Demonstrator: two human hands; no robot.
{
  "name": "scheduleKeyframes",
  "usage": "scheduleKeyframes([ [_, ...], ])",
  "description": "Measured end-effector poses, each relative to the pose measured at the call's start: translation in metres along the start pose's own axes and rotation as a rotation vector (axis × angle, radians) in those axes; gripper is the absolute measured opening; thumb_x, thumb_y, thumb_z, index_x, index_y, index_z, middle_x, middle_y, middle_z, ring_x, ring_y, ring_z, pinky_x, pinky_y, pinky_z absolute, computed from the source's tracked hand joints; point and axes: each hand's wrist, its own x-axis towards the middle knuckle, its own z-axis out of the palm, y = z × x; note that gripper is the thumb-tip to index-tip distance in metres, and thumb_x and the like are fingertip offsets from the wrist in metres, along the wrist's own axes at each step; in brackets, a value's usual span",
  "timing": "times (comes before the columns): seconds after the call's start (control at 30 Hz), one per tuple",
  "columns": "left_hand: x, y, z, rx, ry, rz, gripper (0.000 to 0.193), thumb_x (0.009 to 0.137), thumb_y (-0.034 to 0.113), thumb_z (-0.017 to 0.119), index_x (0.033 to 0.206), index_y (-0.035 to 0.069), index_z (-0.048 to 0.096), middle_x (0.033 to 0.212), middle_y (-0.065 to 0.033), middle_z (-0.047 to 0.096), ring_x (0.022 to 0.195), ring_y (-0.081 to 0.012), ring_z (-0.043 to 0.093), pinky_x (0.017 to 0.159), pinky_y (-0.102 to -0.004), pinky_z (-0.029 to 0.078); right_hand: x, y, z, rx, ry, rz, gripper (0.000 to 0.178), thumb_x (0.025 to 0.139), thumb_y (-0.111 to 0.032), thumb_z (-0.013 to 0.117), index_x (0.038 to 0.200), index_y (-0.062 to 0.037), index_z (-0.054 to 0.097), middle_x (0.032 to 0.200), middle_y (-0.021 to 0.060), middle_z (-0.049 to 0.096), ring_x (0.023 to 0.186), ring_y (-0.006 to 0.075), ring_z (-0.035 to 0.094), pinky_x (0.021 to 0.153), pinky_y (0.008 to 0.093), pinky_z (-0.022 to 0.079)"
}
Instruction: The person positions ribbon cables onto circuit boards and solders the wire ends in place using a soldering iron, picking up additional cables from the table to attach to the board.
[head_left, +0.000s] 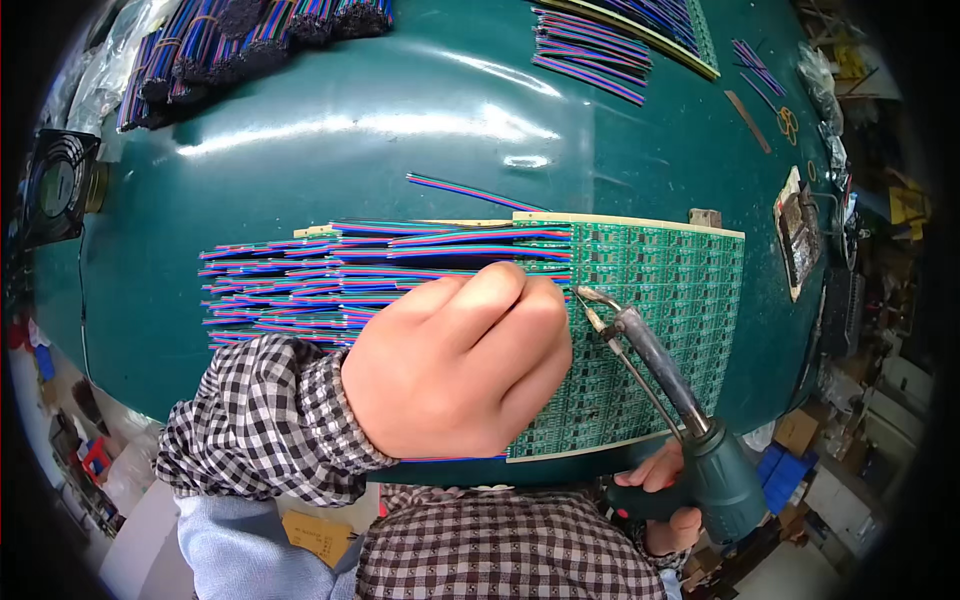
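Note:
Over the middle of the work, my left hand [460, 365] is closed in a pinch on a multicoloured ribbon wire [561, 284]; the fingers hide most of it. My right hand [662, 480] wraps round the handle of a dark green soldering gun [735, 490]. Its metal tip, with a thin feed tube alongside, meets the green circuit board panel [660, 340] just beside the left fingertips. Rows of small boards make up this panel. Several ribbon wires [450, 240] run leftward from its left part, the lower ones partly covered by my left hand.
On the green table [300, 185], bundled wires [200, 45] lie at the far left. Loose wires [595, 55] and another panel [705, 40] lie at the far right. A black fan [62, 185] stands at the left edge, a metal stand [797, 235] at the right.

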Motion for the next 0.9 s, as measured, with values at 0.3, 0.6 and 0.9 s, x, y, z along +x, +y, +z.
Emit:
scheduleKeyframes([
  [0.3, 0.0, 0.006, -0.002, -0.051, 0.013, -0.025, 0.033, 0.058, 0.006, 0.063, 0.089, -0.005, 0.064, 0.089, -0.0108, 0.057, 0.079, -0.0222, 0.058, 0.063, -0.0285, 0.051, 0.006, -0.03, 0.03, -0.118, -0.013, 0.064, 0.063, 0.081, -0.048, 0.066, 0.111, 0.0028, 0.046, 0.086, 0.0115, 0.052, 0.081, 0.0254, 0.057, 0.072, 0.045, 0.058],
  [0.6, 0.0, 0.007, -0.001, -0.034, -0.007, -0.022, 0.033, 0.059, 0.007, 0.063, 0.089, -0.005, 0.064, 0.09, -0.0105, 0.057, 0.079, -0.0219, 0.058, 0.063, -0.0285, 0.051, 0.005, -0.027, 0.029, -0.137, 0.048, -0.006, 0.082, 0.079, -0.055, 0.064, 0.122, 0.0092, 0.037, 0.086, 0.0113, 0.053, 0.078, 0.0236, 0.059, 0.068, 0.0392, 0.059],
  [0.9, 0.001, 0.004, 0.002, -0.048, 0.03, -0.013, 0.033, 0.057, 0.005, 0.064, 0.088, -0.005, 0.065, 0.089, -0.0105, 0.056, 0.076, -0.0217, 0.058, 0.062, -0.0278, 0.051, 0.005, -0.027, 0.028, -0.121, 0.036, 0.015, 0.075, 0.078, -0.053, 0.066, 0.113, 0.0094, 0.042, 0.083, 0.0117, 0.052, 0.077, 0.0232, 0.06, 0.068, 0.039, 0.059],
])
